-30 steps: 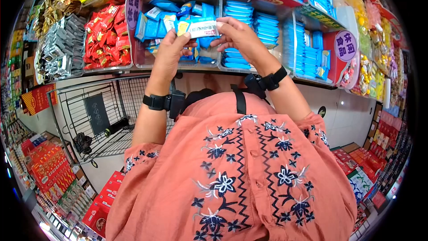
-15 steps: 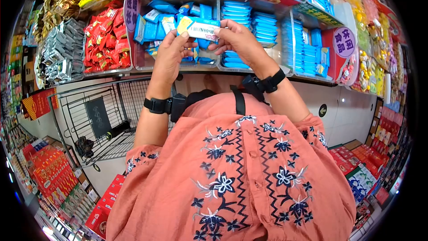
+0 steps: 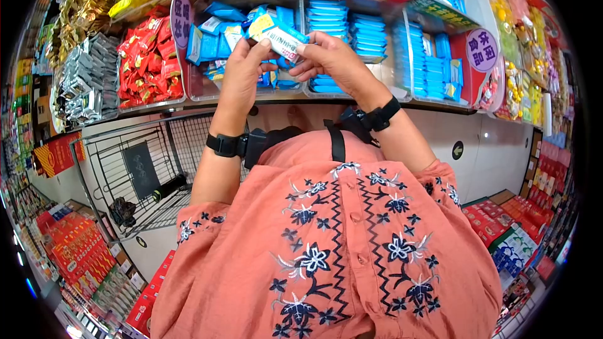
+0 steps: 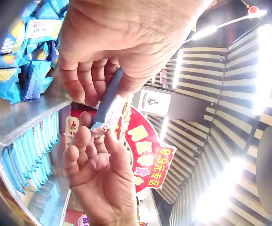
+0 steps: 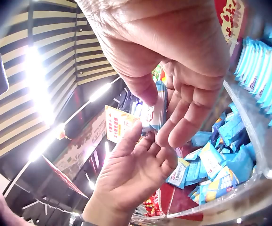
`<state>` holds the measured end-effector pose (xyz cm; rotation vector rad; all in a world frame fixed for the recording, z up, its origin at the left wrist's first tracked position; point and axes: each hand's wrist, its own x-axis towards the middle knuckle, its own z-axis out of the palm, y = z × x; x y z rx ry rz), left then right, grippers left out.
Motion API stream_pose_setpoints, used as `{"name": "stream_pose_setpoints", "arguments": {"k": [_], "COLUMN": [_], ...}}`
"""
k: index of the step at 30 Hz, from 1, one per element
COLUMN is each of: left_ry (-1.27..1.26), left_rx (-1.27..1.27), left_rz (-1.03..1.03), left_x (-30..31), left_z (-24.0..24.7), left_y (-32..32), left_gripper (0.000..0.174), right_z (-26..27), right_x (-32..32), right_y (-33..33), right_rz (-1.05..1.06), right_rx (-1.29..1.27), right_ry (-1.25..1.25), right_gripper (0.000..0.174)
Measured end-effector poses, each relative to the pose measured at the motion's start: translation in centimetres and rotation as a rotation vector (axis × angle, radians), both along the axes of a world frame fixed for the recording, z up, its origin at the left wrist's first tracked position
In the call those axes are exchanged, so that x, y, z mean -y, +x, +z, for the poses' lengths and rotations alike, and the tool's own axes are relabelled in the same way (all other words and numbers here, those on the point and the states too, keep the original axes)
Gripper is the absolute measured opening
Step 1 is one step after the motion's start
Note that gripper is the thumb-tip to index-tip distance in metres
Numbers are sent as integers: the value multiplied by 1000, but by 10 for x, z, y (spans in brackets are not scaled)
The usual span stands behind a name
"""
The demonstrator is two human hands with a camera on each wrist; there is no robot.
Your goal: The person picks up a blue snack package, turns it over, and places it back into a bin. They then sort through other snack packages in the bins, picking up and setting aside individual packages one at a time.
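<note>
A blue and white snack packet (image 3: 280, 37) with a yellow patch is stretched between both hands in the head view, tilted down toward the right. My left hand (image 3: 244, 69) pinches its left end, thumb on the printed face. The right hand (image 3: 339, 63) pinches the other end between thumb and fingers. In the left wrist view the packet (image 4: 108, 110) shows edge-on, its far end at the right hand's fingertips. Below the hands sits a clear bin (image 3: 204, 91) of loose blue packets (image 3: 217, 41).
Neat stacks of blue packets (image 3: 367, 37) fill the bins on the right. Red packets (image 3: 151, 59) and silver packets (image 3: 91, 78) lie to the left. A wire shopping cart (image 3: 135, 163) stands at the lower left, beside the person.
The packet has turned, its right end dipping lower and its left end rising. Both hands keep pinching it, and the right hand has come slightly lower.
</note>
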<state>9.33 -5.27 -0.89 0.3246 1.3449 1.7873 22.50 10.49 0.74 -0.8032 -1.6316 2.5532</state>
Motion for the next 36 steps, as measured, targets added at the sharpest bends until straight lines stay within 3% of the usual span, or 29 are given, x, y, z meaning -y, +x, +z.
{"name": "stream_pose_setpoints", "arguments": {"k": [7, 13, 20, 24, 28, 36], "left_ry": [-69, -166, -167, -222, -267, -224], "left_rx": [-118, -344, -376, -390, -429, -210], "left_rz": [-121, -369, -519, -638, -760, -610], "left_x": [-28, -83, -140, -160, -178, -197], "left_z": [1, 3, 2, 4, -9, -18], "left_y": [14, 21, 48, 58, 62, 69], "left_gripper": [29, 33, 34, 43, 46, 43], "right_z": [-11, -24, -24, -27, -34, -37], "right_x": [-7, -23, -59, -88, -110, -130], "right_y": [16, 50, 100, 124, 137, 155], "right_rz": [31, -99, -251, -443, -496, -542], "right_rx": [39, 64, 84, -5, -46, -21], "right_ry": [58, 56, 96, -27, -8, -104], "right_gripper": [37, 36, 48, 42, 36, 35]}}
